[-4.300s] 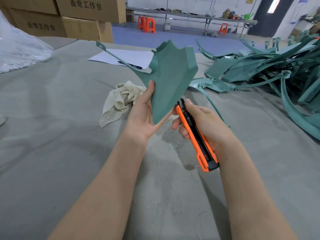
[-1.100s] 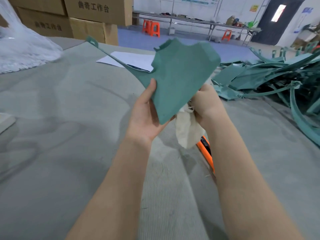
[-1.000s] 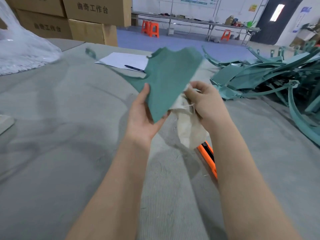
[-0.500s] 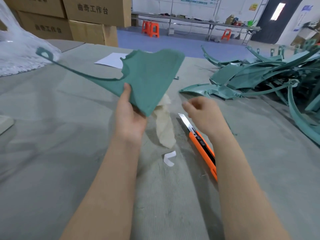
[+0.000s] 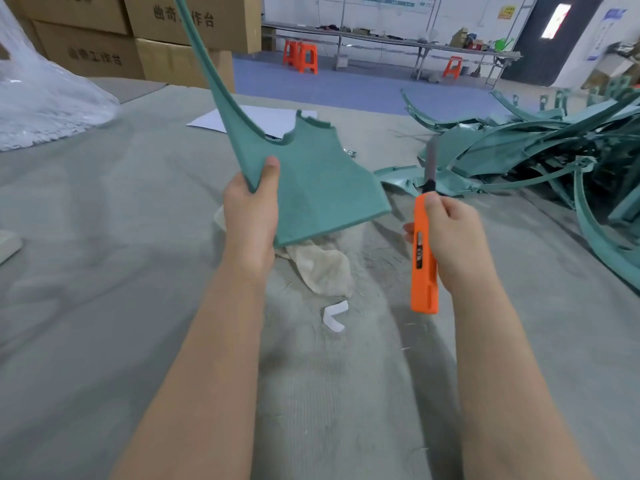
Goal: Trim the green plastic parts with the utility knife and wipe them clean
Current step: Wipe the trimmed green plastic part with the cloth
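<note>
A: What had changed?
B: The green part (image 5: 322, 195), pinched under the left hand's (image 5: 251, 216) thumb, had swung its strip upward. The right hand (image 5: 453, 237) had curled round the utility knife (image 5: 422, 271), lifting it off the table (image 5: 104, 271). The cloth (image 5: 325, 268) lay just below the left fingers.

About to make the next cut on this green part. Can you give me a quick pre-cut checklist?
1. Grip of left hand on green part: ok.
2. Grip of right hand on utility knife: ok.
3. Knife's blade out, pointing away from the body: ok, though blurred.
4. Gap between blade and left hand: ok.
5. Wiping cloth on table, below the part: ok.
6. Burrs left on the part's edges: cannot tell.
</note>
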Demonstrator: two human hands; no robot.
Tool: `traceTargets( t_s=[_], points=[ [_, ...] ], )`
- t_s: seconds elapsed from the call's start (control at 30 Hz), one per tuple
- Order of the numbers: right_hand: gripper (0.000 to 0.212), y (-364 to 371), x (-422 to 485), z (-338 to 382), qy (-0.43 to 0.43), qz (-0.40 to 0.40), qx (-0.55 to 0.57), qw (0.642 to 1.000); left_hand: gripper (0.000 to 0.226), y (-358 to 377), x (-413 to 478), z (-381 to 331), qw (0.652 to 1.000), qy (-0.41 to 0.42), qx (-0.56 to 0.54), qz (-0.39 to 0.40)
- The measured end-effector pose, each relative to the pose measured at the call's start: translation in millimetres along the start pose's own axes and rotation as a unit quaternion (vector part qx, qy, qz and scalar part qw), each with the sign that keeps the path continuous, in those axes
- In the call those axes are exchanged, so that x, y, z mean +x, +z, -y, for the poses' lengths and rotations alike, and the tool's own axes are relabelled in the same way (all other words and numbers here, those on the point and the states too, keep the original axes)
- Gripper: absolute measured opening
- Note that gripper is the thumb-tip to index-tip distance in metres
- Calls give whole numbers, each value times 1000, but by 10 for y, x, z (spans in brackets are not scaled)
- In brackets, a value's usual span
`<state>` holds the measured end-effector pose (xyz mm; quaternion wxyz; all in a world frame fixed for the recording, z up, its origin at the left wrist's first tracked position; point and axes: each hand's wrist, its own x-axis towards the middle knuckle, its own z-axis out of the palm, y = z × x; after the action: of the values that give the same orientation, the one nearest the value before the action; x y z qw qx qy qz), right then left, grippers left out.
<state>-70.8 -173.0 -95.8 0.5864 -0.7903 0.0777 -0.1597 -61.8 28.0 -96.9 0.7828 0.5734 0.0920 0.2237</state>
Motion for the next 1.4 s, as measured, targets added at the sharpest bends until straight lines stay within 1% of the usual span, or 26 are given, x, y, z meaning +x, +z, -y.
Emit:
traceTargets(
  t_s=[0.03, 0.07, 0.1, 0.13, 0.17, 0.2, 0.23, 0.27, 0.33, 0.37, 0.4, 0.43, 0.5, 0.53, 0.57, 0.6, 0.67, 0.73, 0.8, 0.87, 0.93, 1.0, 1.1, 1.23, 1.3, 1.4],
  points=[
    [41, -8, -9, 25, 11, -10, 39, 999, 15, -1, -18, -22, 999, -11, -7, 30],
    [40, -17, -22, 46, 25, 5, 83, 996, 14, -2, -32, -32, 998, -18, -2, 58],
    [42, -28, -47, 68, 45, 47, 129, 990, 14, 2, -45, -34, 996, -22, 11, 82],
    [48, -43, -66, 72, 64, 103, 155, 980, 13, 3, -56, -34, 994, -28, 28, 101],
    [53, -57, -81, 67, 78, 159, 158, 971, 13, 6, -71, -36, 992, -44, 37, 116],
    [52, -65, -100, 62, 83, 203, 151, 964, 16, 9, -78, -43, 988, -74, 27, 132],
    [43, -67, -118, 70, 78, 226, 158, 958, 23, 11, -82, -55, 981, -118, -15, 157],
    [30, -60, -119, 70, 69, 224, 179, 956, 34, 5, -85, -66, 963, -164, -90, 195],
    [8, 7, -122, 100, 70, 173, 261, 947, 62, -8, -96, -76, 900, -220, -280, 251],
    [5, 66, -126, 118, 78, 142, 310, 937, 73, 9, -124, -85, 871, -228, -345, 266],
    [8, 142, -131, 129, 86, 115, 346, 927, 79, 62, -167, -73, 860, -221, -367, 277],
    [11, 228, -144, 135, 88, 96, 358, 924, 80, 139, -220, -37, 866, -210, -354, 284],
    [16, 388, -191, 133, 64, 78, 298, 949, 68, 308, -346, 64, 894, -196, -280, 291],
    [20, 432, -212, 119, 36, 76, 243, 967, 56, 375, -377, 105, 906, -200, -257, 270],
    [24, 443, -230, 106, 5, 78, 183, 980, 42, 417, -378, 145, 915, -213, -258, 225],
    [26, 432, -243, 104, -22, 83, 132, 987, 30, 418, -358, 178, 918, -229, -274, 173],
    [27, 372, -245, 107, -47, 92, 77, 992, 15, 328, -272, 181, 909, -252, -319, 88],
    [32, 286, -222, 118, -43, 86, 41, 995, 9, 217, -185, 135, 891, -261, -368, 49],
    [34, 210, -194, 103, -51, 74, 15, 996, 13, 143, -151, 76, 870, -273, -408, 45],
    [38, 168, -186, 78, -73, 74, -6, 995, 22, 106, -155, 34, 857, -286, -426, 52],
    [47, 170, -186, 50, -82, 76, -16, 994, 24, 93, -173, 2, 853, -298, -424, 64],
    [53, 192, -179, 28, -85, 72, -19, 994, 20, 95, -193, -17, 853, -307, -414, 79],
    [45, 217, -158, 10, -112, 55, -40, 991, 16, 102, -215, -27, 853, -317, -405, 95],
    [21, 233, -152, -15, -185, 53, -92, 977, 13, 107, -235, -28, 856, -318, -387, 127],
    [18, 233, -153, -30, -222, 43, -100, 969, 13, 110, -241, -21, 856, -322, -382, 134],
    [12, 228, -144, -49, -267, 7, -109, 957, 12, 111, -239, -14, 859, -325, -368, 140]
  ],
)
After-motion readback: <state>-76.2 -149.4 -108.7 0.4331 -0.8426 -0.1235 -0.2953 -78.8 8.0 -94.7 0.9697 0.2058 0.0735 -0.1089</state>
